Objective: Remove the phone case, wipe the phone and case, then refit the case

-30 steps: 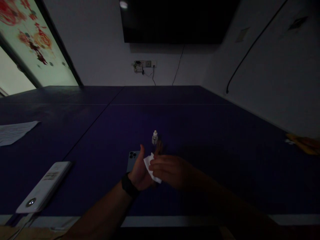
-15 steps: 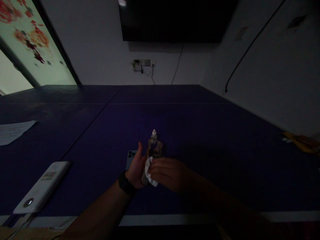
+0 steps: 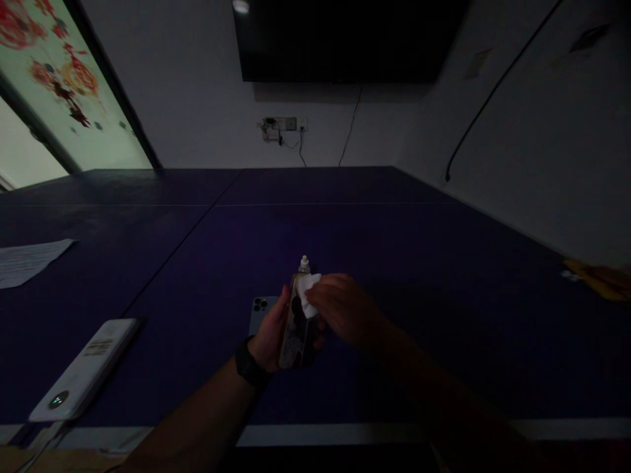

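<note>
My left hand (image 3: 270,335), with a dark watch on its wrist, is closed around the edges of a see-through phone case (image 3: 293,341) that has dark patterning. Pinched in the fingers of my right hand (image 3: 340,305) is a white tissue (image 3: 308,295), pressed against the upper part of the case and covering it there. A blue-grey phone (image 3: 259,313) with several camera lenses lies on the table, partly behind my left hand. Just beyond the case stands a small bottle (image 3: 304,264) with a white top, its lower part hidden.
A white power bank (image 3: 86,368) with a cable lies at the left on the dark blue table (image 3: 345,230). Further left is a printed sheet (image 3: 34,261). A yellow item (image 3: 599,279) sits at the right edge. On the far wall hangs a dark screen (image 3: 350,39).
My right hand has slid the tissue from the lower part of the case up to its top end. My left fingers have closed in around the case.
</note>
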A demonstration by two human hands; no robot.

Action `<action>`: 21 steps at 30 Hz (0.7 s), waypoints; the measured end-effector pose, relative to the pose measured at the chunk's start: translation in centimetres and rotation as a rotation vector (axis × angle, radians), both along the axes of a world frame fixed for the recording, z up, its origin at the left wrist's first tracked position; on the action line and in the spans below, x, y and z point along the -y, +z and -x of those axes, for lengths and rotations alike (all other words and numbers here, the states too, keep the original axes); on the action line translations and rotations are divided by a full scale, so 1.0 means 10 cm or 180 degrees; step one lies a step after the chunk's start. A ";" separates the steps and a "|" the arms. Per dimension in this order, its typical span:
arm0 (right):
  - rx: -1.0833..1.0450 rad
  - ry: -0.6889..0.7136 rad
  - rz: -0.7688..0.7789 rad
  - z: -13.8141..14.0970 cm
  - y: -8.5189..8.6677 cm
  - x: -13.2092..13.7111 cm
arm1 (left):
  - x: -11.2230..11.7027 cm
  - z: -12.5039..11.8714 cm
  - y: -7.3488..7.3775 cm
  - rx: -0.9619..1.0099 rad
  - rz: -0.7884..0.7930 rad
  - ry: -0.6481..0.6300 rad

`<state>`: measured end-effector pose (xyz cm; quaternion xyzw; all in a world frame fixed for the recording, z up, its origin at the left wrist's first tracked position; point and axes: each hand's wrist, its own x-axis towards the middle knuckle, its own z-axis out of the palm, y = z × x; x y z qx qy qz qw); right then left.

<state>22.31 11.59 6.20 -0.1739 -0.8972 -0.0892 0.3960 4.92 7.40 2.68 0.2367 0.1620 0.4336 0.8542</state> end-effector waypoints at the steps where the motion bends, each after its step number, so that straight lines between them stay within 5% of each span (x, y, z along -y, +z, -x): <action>1: -0.0014 0.0001 -0.0035 0.00 0.00 0.00 | 0.00 0.00 0.01 0.0006 -0.0017 -0.0013; 6: -0.0392 -0.0059 0.0388 0.09 -0.06 0.07 | -0.01 -0.03 -0.03 -0.0006 -0.0046 0.0017; 14: -0.2195 -0.0594 0.2901 0.38 -0.04 0.35 | -0.03 -0.07 -0.11 -0.0546 -0.0211 0.0589; 18: -0.2785 -0.0155 0.4009 0.39 -0.02 0.25 | -0.02 -0.08 -0.11 -0.0802 -0.0371 0.0680; 21: -0.3318 0.0083 0.4117 0.30 -0.07 0.14 | -0.01 -0.09 -0.04 -0.0686 -0.0423 0.0668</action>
